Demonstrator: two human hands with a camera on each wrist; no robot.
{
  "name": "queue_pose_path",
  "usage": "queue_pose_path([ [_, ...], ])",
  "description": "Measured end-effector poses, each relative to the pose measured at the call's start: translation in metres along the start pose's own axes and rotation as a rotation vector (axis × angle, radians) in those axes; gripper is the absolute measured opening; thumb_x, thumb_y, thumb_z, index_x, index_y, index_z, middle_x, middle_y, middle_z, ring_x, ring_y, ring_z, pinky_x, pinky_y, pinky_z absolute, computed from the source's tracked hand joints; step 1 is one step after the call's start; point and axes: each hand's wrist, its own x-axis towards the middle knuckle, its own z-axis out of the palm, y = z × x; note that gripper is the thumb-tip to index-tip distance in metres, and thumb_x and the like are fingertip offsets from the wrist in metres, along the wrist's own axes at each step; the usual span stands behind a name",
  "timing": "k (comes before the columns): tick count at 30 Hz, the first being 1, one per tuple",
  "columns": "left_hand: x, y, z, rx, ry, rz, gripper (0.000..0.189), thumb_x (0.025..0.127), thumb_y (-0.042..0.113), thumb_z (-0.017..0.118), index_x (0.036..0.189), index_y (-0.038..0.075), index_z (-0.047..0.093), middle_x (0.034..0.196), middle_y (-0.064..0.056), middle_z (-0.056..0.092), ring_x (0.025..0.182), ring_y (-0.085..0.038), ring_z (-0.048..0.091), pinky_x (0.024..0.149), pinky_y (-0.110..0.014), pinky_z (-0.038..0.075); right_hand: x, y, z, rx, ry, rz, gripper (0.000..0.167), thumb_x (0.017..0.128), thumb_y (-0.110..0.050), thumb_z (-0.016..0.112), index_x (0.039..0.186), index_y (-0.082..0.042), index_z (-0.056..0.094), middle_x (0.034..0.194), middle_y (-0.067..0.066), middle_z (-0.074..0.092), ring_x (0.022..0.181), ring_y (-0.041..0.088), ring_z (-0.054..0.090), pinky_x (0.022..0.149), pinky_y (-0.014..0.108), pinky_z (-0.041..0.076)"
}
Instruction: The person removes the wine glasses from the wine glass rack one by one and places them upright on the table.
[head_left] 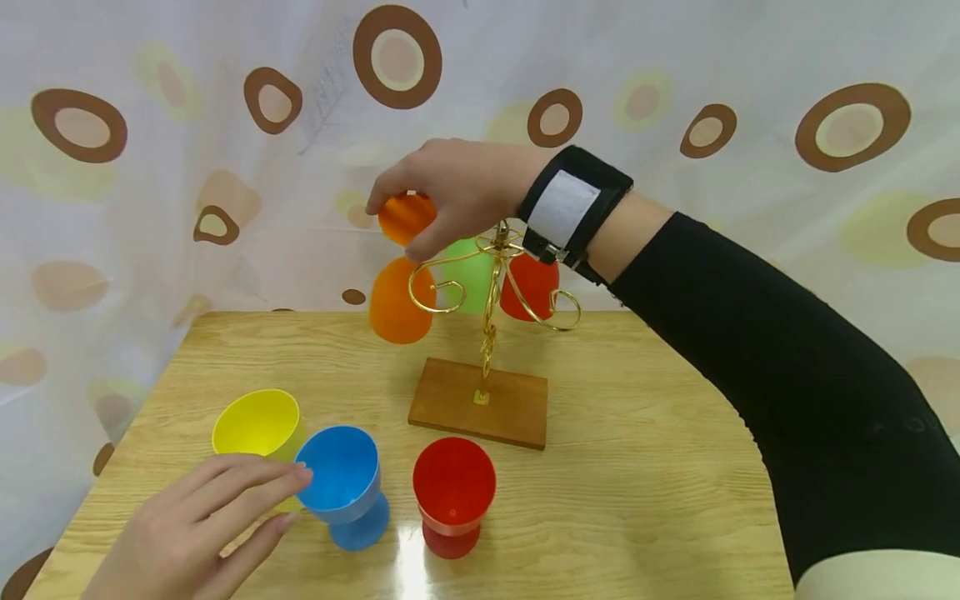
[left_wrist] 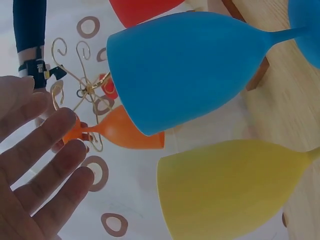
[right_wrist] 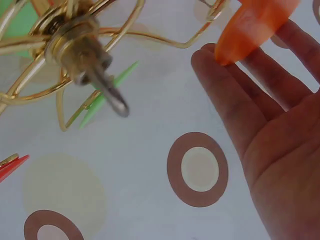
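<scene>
In the head view, a yellow cup (head_left: 255,425), a blue cup (head_left: 341,468) and a red cup (head_left: 453,483) stand upright along the lower left and centre; behind them, mid-frame, a rack (head_left: 488,335) carries a green cup (head_left: 467,279) and a second red cup (head_left: 531,292), its top partly covered by the right arm. The orange cup (head_left: 402,302) is upside down at the rack's left, its foot pinched between the right hand's (head_left: 465,187) thumb and fingers; that arm reaches in from the lower right, hand bent downward. The left hand (head_left: 198,525), lower left, is loosely extended, holding nothing, fingertips near the blue rim. In the left wrist view, the blue and yellow cups fill the centre and right; left fingers spread apart at left. In the right wrist view, the rack's tip fills the upper left; the orange foot lies against the fingers, upper right, thumb out of sight.
</scene>
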Motion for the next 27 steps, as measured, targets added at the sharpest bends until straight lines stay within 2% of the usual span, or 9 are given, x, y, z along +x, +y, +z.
queue_pose_path([
  [6, 0.004, -0.009, -0.004, 0.003, 0.054, -0.053, 0.044, 0.104, 0.045, 0.05, 0.108, 0.01, 0.076, 0.1, -0.001, 0.073, 0.093, -0.013, 0.061, 0.103, -0.005, 0.036, -0.009, -0.012, -0.001, 0.037, 0.111, -0.067, 0.05, 0.089, -0.041, 0.07, 0.135, -0.023, 0.059, 0.118, -0.007, 0.063, 0.101, 0.011, 0.053, 0.088, 0.025, 0.048],
  [9, 0.002, -0.012, -0.008, 0.027, 0.022, -0.138, 0.047, 0.103, 0.049, 0.048, 0.111, 0.012, 0.076, 0.102, 0.001, 0.073, 0.094, -0.011, 0.059, 0.103, -0.002, 0.034, -0.016, -0.019, 0.001, 0.083, 0.168, -0.129, 0.05, 0.09, -0.04, 0.07, 0.135, -0.022, 0.058, 0.118, -0.009, 0.062, 0.101, 0.008, 0.054, 0.087, 0.023, 0.05],
  [13, -0.002, -0.019, -0.01, 0.042, 0.059, -0.231, 0.051, 0.1, 0.053, 0.052, 0.114, 0.01, 0.075, 0.102, -0.003, 0.073, 0.096, -0.016, 0.06, 0.103, -0.003, 0.034, -0.027, -0.03, 0.005, 0.161, 0.256, -0.246, 0.051, 0.091, -0.037, 0.07, 0.135, -0.017, 0.058, 0.125, -0.009, 0.061, 0.104, 0.004, 0.055, 0.09, 0.021, 0.053],
  [16, -0.004, -0.023, -0.012, 0.058, 0.081, -0.317, 0.044, 0.096, 0.046, 0.064, 0.116, 0.008, 0.074, 0.105, -0.007, 0.074, 0.099, -0.02, 0.06, 0.104, -0.004, 0.032, -0.035, -0.038, 0.009, 0.242, 0.318, -0.32, 0.052, 0.09, -0.036, 0.071, 0.134, -0.013, 0.057, 0.13, -0.007, 0.06, 0.105, 0.002, 0.057, 0.091, 0.022, 0.055],
  [18, -0.005, -0.024, -0.013, 0.074, 0.071, -0.373, 0.041, 0.094, 0.041, 0.068, 0.117, 0.007, 0.073, 0.108, -0.008, 0.073, 0.102, -0.022, 0.059, 0.105, -0.004, 0.031, -0.04, -0.043, 0.013, 0.285, 0.344, -0.355, 0.052, 0.09, -0.034, 0.072, 0.133, -0.01, 0.056, 0.129, -0.006, 0.06, 0.106, 0.002, 0.058, 0.09, 0.022, 0.055],
  [20, -0.005, -0.024, -0.012, 0.064, 0.09, -0.404, 0.039, 0.093, 0.036, 0.071, 0.117, 0.006, 0.072, 0.11, -0.012, 0.072, 0.105, -0.019, 0.059, 0.105, -0.005, 0.031, -0.043, -0.047, 0.016, 0.301, 0.359, -0.377, 0.053, 0.089, -0.034, 0.073, 0.132, -0.008, 0.055, 0.128, -0.004, 0.06, 0.107, 0.002, 0.059, 0.089, 0.021, 0.055],
  [23, -0.004, -0.026, -0.008, 0.013, 0.169, -0.4, 0.038, 0.095, 0.033, 0.069, 0.114, 0.001, 0.072, 0.108, -0.015, 0.071, 0.11, -0.007, 0.058, 0.104, -0.006, 0.034, -0.046, -0.052, 0.019, 0.283, 0.373, -0.39, 0.054, 0.088, -0.034, 0.073, 0.13, -0.007, 0.054, 0.127, -0.003, 0.06, 0.108, 0.001, 0.058, 0.089, 0.019, 0.055],
  [25, -0.002, -0.026, -0.006, -0.033, 0.233, -0.402, 0.035, 0.095, 0.028, 0.069, 0.111, -0.002, 0.072, 0.104, -0.011, 0.072, 0.11, 0.002, 0.056, 0.101, -0.007, 0.038, -0.049, -0.054, 0.019, 0.281, 0.382, -0.391, 0.054, 0.087, -0.034, 0.074, 0.129, -0.007, 0.054, 0.127, -0.003, 0.06, 0.107, 0.001, 0.058, 0.088, 0.019, 0.055],
  [27, 0.001, -0.025, -0.005, -0.087, 0.28, -0.421, 0.029, 0.094, 0.019, 0.071, 0.109, -0.005, 0.072, 0.105, -0.001, 0.072, 0.108, 0.007, 0.058, 0.098, -0.007, 0.041, -0.051, -0.055, 0.019, 0.295, 0.389, -0.388, 0.054, 0.086, -0.033, 0.075, 0.129, -0.007, 0.054, 0.126, -0.003, 0.06, 0.107, 0.001, 0.059, 0.088, 0.02, 0.055],
])
